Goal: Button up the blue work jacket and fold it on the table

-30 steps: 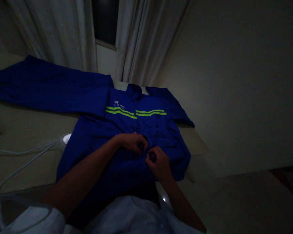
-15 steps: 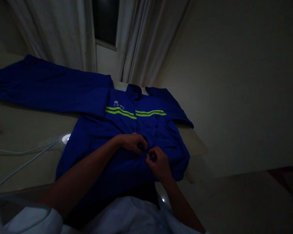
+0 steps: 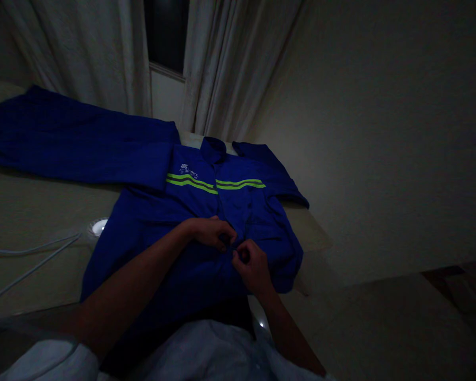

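A: Closest of all?
B: Pale clothing (image 3: 210, 349) along the bottom edge, then two bare forearms (image 3: 143, 280) stretched forward over a dark blue jacket (image 3: 198, 203)

A: And the hands, wide or narrow?
B: Narrow, both: left hand (image 3: 212, 233) and right hand (image 3: 253, 265) just beside each other, with thumb and fingertips pinched on the jacket's front; too dark to tell exactly which bit

A: Where to look for the jacket?
B: Spread front up across the pale table (image 3: 43, 211), with the collar (image 3: 212, 151) toward the far edge, lime-green bands (image 3: 241, 184) across the chest and a white emblem (image 3: 184, 166) on the left

A: Anything else on that surface?
B: Off to the left, a sharply bent white cable (image 3: 19, 253), close to a small bright patch (image 3: 99, 227) near the jacket; farther back, a long stretch of blue cloth (image 3: 83, 137), sleeve or separate garment, hard to tell

A: And past the table?
B: To the right, dim floor (image 3: 368, 317) below a plain wall (image 3: 373, 159); at the back, pale curtains (image 3: 99, 53) hanging in folds on either side of a dark opening (image 3: 166, 34)
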`<state>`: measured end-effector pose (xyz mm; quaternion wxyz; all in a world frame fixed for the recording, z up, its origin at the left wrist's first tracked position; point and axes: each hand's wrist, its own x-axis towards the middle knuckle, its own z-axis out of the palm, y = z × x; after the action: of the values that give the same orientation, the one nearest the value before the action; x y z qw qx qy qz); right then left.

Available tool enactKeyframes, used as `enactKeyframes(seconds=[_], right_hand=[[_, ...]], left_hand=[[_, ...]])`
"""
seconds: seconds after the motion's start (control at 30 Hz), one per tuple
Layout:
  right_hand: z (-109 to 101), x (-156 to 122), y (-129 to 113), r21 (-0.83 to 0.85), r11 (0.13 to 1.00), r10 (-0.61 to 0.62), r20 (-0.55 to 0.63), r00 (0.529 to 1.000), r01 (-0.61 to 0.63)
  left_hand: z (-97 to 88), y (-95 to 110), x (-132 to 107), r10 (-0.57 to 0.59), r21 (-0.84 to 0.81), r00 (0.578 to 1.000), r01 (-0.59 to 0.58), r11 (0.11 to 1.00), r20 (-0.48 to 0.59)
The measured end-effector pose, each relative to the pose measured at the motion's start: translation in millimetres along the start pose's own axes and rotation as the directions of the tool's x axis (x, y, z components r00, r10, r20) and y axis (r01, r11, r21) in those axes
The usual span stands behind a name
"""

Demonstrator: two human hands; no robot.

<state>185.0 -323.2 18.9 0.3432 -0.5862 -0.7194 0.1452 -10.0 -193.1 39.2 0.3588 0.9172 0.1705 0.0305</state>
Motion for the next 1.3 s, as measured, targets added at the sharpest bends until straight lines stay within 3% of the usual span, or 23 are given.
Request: enactKeyframes(seconds=[0.23, 0.67, 1.03, 1.3], right_hand=[[0.8, 5.0, 2.2, 0.046, 0.997, 0.054, 0.034, 0.998, -0.055], [-0.5, 4.1, 7.6, 0.135, 0.987, 0.075, 0.074, 0.994, -0.084], [4.0, 4.6, 5.4, 0.090, 0.993, 0.076, 0.049, 0.996, -0.081], [-0.2, 3.7, 9.2, 0.172, 0.980, 0.079, 0.119, 0.990, -0.099]], left_hand=[[0.0, 3.0, -0.1, -0.064, 0.017, 0.998, 0.064, 0.998, 0.010], [-2.4, 6.6, -0.3, -0.053, 0.026, 0.999, 0.053, 0.998, 0.013], [-2.3, 6.7, -1.2, -0.054, 0.041, 0.998, 0.053, 0.998, 0.020], [-2.6, 8.5, -0.2, -0.068, 0.063, 0.997, 0.066, 0.996, 0.023]])
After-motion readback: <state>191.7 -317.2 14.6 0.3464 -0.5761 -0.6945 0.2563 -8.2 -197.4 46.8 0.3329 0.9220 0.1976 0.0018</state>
